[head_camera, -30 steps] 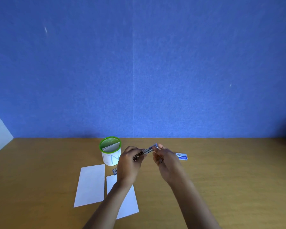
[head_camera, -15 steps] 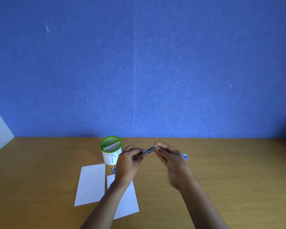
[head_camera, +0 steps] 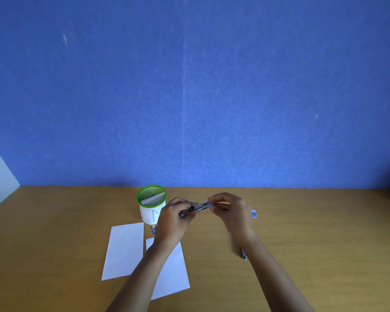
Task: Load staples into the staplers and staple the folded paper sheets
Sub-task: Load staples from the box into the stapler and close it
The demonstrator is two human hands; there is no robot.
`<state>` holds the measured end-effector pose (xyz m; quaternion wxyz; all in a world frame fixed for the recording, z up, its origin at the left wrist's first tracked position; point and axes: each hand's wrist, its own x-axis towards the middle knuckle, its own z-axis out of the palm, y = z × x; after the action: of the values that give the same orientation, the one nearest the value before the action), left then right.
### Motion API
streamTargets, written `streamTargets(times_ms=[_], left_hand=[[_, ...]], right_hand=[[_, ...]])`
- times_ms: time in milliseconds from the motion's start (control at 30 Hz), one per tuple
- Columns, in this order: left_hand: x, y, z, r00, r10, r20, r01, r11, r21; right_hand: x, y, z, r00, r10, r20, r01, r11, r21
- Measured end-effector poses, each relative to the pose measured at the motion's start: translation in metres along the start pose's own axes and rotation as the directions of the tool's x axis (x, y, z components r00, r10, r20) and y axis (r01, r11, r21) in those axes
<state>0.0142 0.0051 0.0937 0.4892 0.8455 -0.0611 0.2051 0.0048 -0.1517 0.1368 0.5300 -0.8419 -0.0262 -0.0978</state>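
Above the middle of the bench (head_camera: pixel 324 233) you hold a small metal stapler (head_camera: pixel 197 207) between both hands, clear of the wood. Your left hand (head_camera: pixel 173 221) grips its dark rear end with its fingers (head_camera: pixel 180 202) curled round it. Your right hand (head_camera: pixel 233 213) pinches the front end. Just left of your left hand stands a green-rimmed cup (head_camera: pixel 149 216) with folded paper (head_camera: pixel 153 199) inside. Two white sheets lie nearer you: the left sheet (head_camera: pixel 124 251) in full view, the right sheet (head_camera: pixel 171 273) partly under your left forearm. A small blue staple box (head_camera: pixel 254 213) lies just beyond your right hand. A small object (head_camera: pixel 153 229) by the cup is too hidden to identify.
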Motion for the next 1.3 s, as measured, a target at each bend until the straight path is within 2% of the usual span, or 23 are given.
streamTargets(times_ms=[100, 233, 567, 933, 1000, 1033, 1100, 1133, 1200, 1300], left_hand=[[0.0, 0.002, -0.001, 1.0, 0.009, 0.013, -0.009, 1.0, -0.013], [-0.001, 0.006, -0.002, 0.999, 0.038, 0.022, -0.037, 0.999, -0.033], [-0.001, 0.012, -0.006, 0.995, 0.075, 0.063, -0.071, 0.996, -0.053], [0.001, 0.017, -0.007, 0.995, -0.01, 0.101, 0.011, 1.0, -0.009], [0.001, 0.02, -0.009, 0.993, -0.037, 0.111, 0.023, 0.992, 0.121], [0.002, 0.023, -0.01, 0.99, -0.045, 0.133, 0.008, 0.964, 0.264], [0.004, 0.028, -0.012, 0.978, -0.07, 0.196, -0.058, 0.812, 0.581], [0.005, 0.031, -0.013, 0.972, -0.09, 0.215, -0.081, 0.737, 0.671], [0.007, 0.034, -0.012, 0.961, -0.126, 0.245, -0.101, 0.665, 0.74], [0.01, 0.036, -0.01, 0.956, -0.127, 0.264, -0.115, 0.667, 0.736]], right_hand=[[0.003, 0.001, 0.003, 0.984, -0.177, -0.033, 0.17, 0.972, -0.164], [0.004, -0.002, 0.002, 0.954, -0.299, 0.013, 0.295, 0.935, -0.197], [0.005, -0.005, -0.006, 0.935, -0.343, 0.089, 0.354, 0.895, -0.27], [-0.001, 0.006, 0.003, 0.925, -0.37, 0.085, 0.377, 0.867, -0.327], [-0.002, 0.006, 0.004, 0.945, -0.327, 0.022, 0.321, 0.911, -0.26], [-0.003, 0.006, 0.005, 0.959, -0.282, -0.011, 0.274, 0.94, -0.204], [-0.005, 0.007, 0.008, 0.981, -0.184, -0.053, 0.177, 0.978, -0.111], [-0.005, 0.008, 0.009, 0.988, -0.145, -0.058, 0.139, 0.986, -0.089], [-0.007, 0.01, 0.013, 0.995, -0.09, -0.037, 0.088, 0.994, -0.064], [-0.011, 0.012, 0.021, 0.997, -0.075, -0.012, 0.074, 0.996, -0.048]])
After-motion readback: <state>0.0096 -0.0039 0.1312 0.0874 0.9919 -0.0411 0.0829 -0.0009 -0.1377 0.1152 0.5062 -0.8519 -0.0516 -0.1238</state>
